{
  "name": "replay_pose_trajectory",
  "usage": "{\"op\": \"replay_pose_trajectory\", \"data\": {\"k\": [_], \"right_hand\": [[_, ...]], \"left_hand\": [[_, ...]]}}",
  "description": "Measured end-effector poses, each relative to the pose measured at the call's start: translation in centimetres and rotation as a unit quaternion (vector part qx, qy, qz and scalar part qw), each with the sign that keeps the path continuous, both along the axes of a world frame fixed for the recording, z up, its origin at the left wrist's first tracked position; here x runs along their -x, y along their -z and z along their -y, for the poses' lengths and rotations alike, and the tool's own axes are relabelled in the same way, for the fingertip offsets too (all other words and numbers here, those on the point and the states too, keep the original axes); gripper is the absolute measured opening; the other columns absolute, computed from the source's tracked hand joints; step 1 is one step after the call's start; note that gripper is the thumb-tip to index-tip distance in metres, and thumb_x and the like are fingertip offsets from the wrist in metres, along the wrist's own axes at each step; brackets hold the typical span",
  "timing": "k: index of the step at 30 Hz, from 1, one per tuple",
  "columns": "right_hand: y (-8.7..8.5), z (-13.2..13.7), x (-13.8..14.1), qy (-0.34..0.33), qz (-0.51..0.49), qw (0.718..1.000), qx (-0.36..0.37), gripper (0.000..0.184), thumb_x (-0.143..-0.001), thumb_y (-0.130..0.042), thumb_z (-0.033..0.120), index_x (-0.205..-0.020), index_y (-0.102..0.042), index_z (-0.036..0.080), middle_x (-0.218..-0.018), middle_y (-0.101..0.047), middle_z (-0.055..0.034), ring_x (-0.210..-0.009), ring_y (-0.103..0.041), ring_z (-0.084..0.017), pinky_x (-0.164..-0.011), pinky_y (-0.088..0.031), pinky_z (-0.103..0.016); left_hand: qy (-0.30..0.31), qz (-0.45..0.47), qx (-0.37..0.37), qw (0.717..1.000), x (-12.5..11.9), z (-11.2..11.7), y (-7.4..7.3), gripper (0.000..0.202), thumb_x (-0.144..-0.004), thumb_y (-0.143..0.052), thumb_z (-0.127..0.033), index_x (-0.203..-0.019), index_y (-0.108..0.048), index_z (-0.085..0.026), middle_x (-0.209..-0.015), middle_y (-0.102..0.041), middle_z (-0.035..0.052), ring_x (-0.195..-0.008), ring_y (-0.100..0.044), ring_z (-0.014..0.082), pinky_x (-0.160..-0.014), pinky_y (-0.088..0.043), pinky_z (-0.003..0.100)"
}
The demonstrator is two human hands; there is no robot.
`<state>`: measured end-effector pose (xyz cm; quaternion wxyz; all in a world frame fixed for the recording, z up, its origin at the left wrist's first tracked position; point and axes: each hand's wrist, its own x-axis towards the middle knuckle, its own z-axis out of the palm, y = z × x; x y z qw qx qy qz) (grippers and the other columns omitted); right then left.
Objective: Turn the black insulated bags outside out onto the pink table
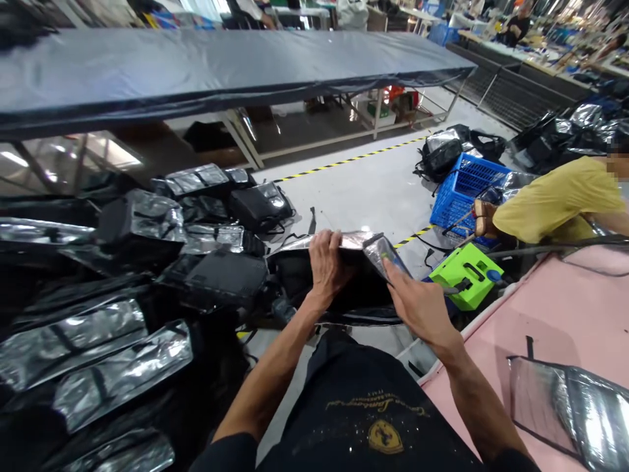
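Note:
In front of my body a black bag (pixel 291 270) with silver foil along its far edge is held with its mouth upward and gaping. My left hand (pixel 327 265) has its fingers hooked over that far edge, wrapped round the fabric. At the bag's right end, my right hand (pixel 420 305) grips a silver foil side panel (pixel 384 252), its thumb or a finger lying along the foil. The fingers beneath are hidden. The inside of the bag is dark and its bottom cannot be made out.
Black-and-silver bags (pixel 122 367) are heaped on the left. A long grey-covered table (pixel 246 62) stands ahead. To the right are a blue crate (pixel 449 193), a bright green box (pixel 474 278) with a black handle, a pink surface (pixel 555 308) and a bending person in yellow (pixel 555 200).

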<state>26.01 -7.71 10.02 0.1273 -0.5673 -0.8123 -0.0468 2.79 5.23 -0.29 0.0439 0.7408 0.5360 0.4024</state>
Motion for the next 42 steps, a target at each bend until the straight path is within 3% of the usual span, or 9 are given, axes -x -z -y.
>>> {"op": "replay_pose_trajectory", "data": {"k": [6,12,15,20,25,31,37,40,42], "right_hand": [[3.6,0.5,-0.9,-0.184,-0.092,0.977,-0.056,0.074,-0.110,-0.048,0.004,-0.180,-0.041,0.030,-0.136,-0.084,-0.0042,-0.107,-0.083,-0.017,-0.088,-0.062,-0.026],[6.8,-0.1,-2.3,-0.150,-0.145,0.969,-0.135,0.063,-0.112,-0.056,0.005,-0.169,-0.056,0.030,-0.137,-0.084,-0.0071,-0.127,-0.080,-0.021,-0.109,-0.060,-0.032],[7.5,-1.7,-1.8,-0.098,-0.155,0.976,-0.120,0.046,-0.114,-0.060,0.012,-0.157,-0.067,0.026,-0.132,-0.085,-0.0086,-0.119,-0.083,-0.023,-0.105,-0.061,-0.033],[7.5,-5.3,-0.5,-0.037,-0.143,0.984,-0.103,0.023,-0.117,-0.060,0.024,-0.128,-0.080,0.020,-0.110,-0.088,-0.0080,-0.094,-0.084,-0.022,-0.084,-0.058,-0.031],[6.2,-8.8,0.8,-0.043,-0.111,0.986,-0.119,0.019,-0.117,-0.065,0.027,-0.119,-0.082,0.019,-0.098,-0.088,-0.0054,-0.079,-0.080,-0.018,-0.077,-0.050,-0.030],[6.6,-17.6,3.1,-0.021,-0.092,0.992,-0.085,0.046,-0.120,-0.054,0.057,-0.120,-0.085,0.022,-0.093,-0.086,-0.0076,-0.081,-0.077,-0.019,-0.072,-0.041,-0.032],[12.1,-27.1,6.2,0.002,-0.107,0.989,0.101,0.070,-0.113,-0.044,0.082,-0.105,-0.081,0.022,-0.088,-0.081,-0.0096,-0.078,-0.072,-0.021,-0.068,-0.032,-0.032],[17.2,-30.0,7.4,0.032,-0.138,0.972,0.188,0.069,-0.112,-0.046,0.083,-0.094,-0.076,0.023,-0.083,-0.077,-0.0074,-0.076,-0.067,-0.022,-0.069,-0.032,-0.032],[20.8,-30.9,8.1,0.057,-0.191,0.945,0.258,0.068,-0.116,-0.038,0.075,-0.086,-0.072,0.024,-0.081,-0.074,-0.0057,-0.075,-0.063,-0.022,-0.070,-0.035,-0.031]], "left_hand": [[-0.116,-0.064,-0.051,0.990,6.2,7.1,-1.1,0.026,-0.098,-0.071,-0.023,-0.123,-0.077,-0.023,-0.101,-0.077,0.0114,-0.099,-0.070,0.0314,-0.101,-0.048,0.048],[-0.167,-0.073,-0.026,0.983,3.5,11.6,0.4,0.020,-0.093,-0.073,-0.022,-0.113,-0.075,-0.023,-0.093,-0.075,0.0105,-0.092,-0.067,0.0325,-0.092,-0.050,0.047],[-0.134,-0.051,0.060,0.988,2.8,10.0,0.7,0.034,-0.084,-0.077,-0.018,-0.117,-0.072,-0.023,-0.120,-0.077,0.0159,-0.117,-0.070,0.0381,-0.104,-0.052,0.052],[0.046,0.016,0.236,0.970,4.6,5.6,0.1,0.043,-0.077,-0.078,-0.016,-0.118,-0.069,-0.023,-0.167,-0.060,0.0185,-0.155,-0.057,0.0419,-0.114,-0.056,0.051],[0.150,0.132,0.350,0.915,7.1,1.8,-0.2,0.066,-0.078,-0.073,-0.020,-0.144,-0.066,-0.022,-0.149,-0.073,0.0124,-0.132,-0.072,0.0313,-0.111,-0.057,0.040],[0.138,0.166,0.446,0.868,10.0,-3.7,0.6,0.039,-0.069,-0.074,-0.027,-0.106,-0.067,-0.020,-0.101,-0.072,0.0017,-0.093,-0.067,0.0245,-0.083,-0.056,0.034],[0.111,0.311,0.461,0.824,12.2,-7.0,6.1,0.065,-0.072,-0.082,-0.033,-0.132,-0.060,-0.024,-0.110,-0.076,0.0026,-0.099,-0.074,0.0285,-0.085,-0.061,0.038],[0.103,0.343,0.417,0.836,12.1,-7.6,10.0,0.087,-0.080,-0.089,-0.042,-0.155,-0.051,-0.023,-0.143,-0.074,0.0144,-0.134,-0.071,0.0362,-0.113,-0.059,0.050],[0.116,0.320,0.387,0.857,11.6,-7.9,12.2,0.099,-0.085,-0.090,-0.051,-0.169,-0.045,-0.022,-0.171,-0.056,0.0204,-0.161,-0.052,0.0401,-0.134,-0.042,0.056]]}}
